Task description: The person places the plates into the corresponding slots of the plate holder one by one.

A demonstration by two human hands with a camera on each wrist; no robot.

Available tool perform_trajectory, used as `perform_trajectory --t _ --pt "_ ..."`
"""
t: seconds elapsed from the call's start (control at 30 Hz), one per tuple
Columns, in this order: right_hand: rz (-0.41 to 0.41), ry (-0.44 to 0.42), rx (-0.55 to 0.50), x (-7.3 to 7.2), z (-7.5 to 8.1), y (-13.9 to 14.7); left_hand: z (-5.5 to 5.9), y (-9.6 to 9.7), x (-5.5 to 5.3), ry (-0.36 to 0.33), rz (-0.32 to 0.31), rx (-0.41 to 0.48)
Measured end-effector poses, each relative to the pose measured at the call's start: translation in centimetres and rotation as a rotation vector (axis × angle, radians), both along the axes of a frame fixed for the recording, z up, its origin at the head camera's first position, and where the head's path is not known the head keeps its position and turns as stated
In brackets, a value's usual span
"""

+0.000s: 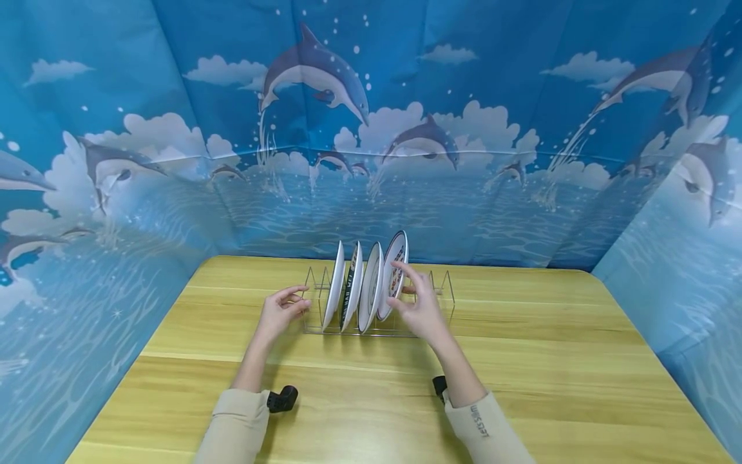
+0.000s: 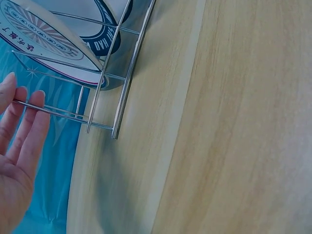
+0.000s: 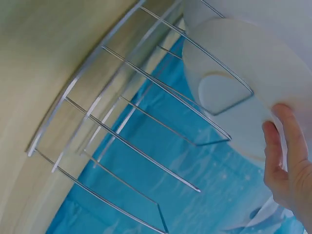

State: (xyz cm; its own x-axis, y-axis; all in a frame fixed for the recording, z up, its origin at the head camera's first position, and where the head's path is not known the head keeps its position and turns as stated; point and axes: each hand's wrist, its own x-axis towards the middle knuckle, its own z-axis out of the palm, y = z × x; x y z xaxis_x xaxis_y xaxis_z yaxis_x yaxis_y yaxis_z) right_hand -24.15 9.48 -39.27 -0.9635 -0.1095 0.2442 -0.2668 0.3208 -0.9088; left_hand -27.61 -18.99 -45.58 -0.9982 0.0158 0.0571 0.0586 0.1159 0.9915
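In the head view, several plates stand on edge in a wire dish rack (image 1: 377, 334). My left hand (image 1: 283, 312) is at the rack's left end, its fingers and thumb about an end wire; the left wrist view shows fingertips (image 2: 38, 97) against that wire. At the rightmost plate (image 1: 396, 274), white with a dark rim and red pattern, my right hand (image 1: 425, 314) has its thumb and fingers about the rim. This plate sits slightly higher than its neighbours. Fingers (image 3: 288, 127) meet its white back in the right wrist view; the thumb's contact is hidden there.
Left of that plate stand a grey-ringed plate (image 1: 371, 287), a plate with a dark lettered band (image 1: 351, 287) and a white plate (image 1: 333, 287). Bare wire slots lie at the rack's right end. The wooden table (image 1: 371, 399) backs onto a dolphin-print curtain (image 1: 371, 193).
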Motion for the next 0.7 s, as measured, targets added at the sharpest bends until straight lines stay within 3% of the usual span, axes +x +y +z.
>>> perform_trajectory --t 0.23,0.7 --pt "0.012 -0.007 0.028 0.1 -1.2 -0.3 -0.1 0.0 -0.1 -0.02 -0.006 0.01" --pt "0.032 0.027 -0.01 0.7 -2.9 -0.2 -0.2 0.0 -0.2 -0.036 -0.01 0.03"
